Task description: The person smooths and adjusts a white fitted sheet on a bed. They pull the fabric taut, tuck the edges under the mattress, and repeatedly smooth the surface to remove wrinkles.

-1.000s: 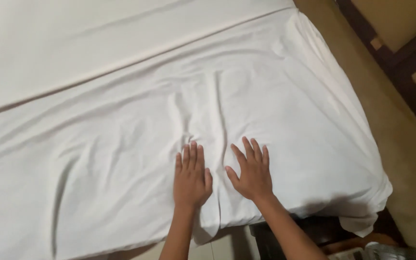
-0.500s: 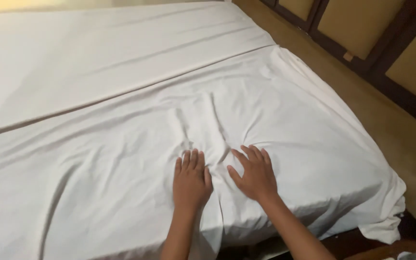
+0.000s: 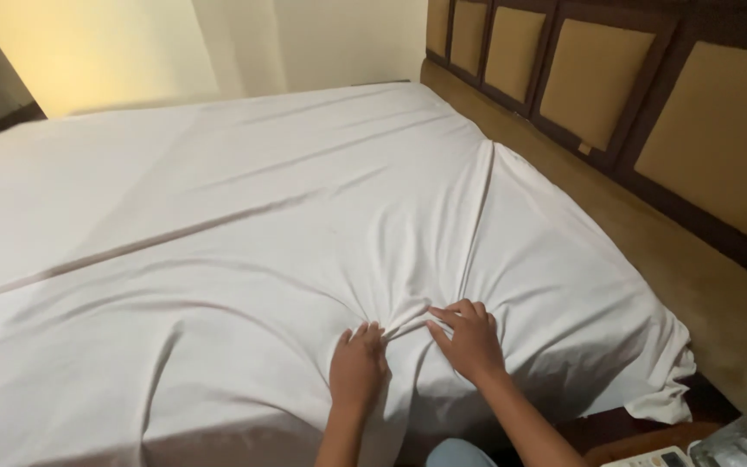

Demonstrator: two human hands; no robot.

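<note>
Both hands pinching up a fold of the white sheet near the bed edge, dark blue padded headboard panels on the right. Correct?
Not quite: the headboard panels are tan in dark wood frames, not dark blue. The rest holds: in the head view, the left hand and right hand gather a fold of the white sheet near the bed edge.

Premises: a bedroom, likely a hotel room. Evidence: wide bed (image 3: 175, 216) under a white sheet (image 3: 304, 259), dark wooden padded wall panelling (image 3: 650, 104) along its right edge, plain cream wall (image 3: 218, 43) behind.
</note>
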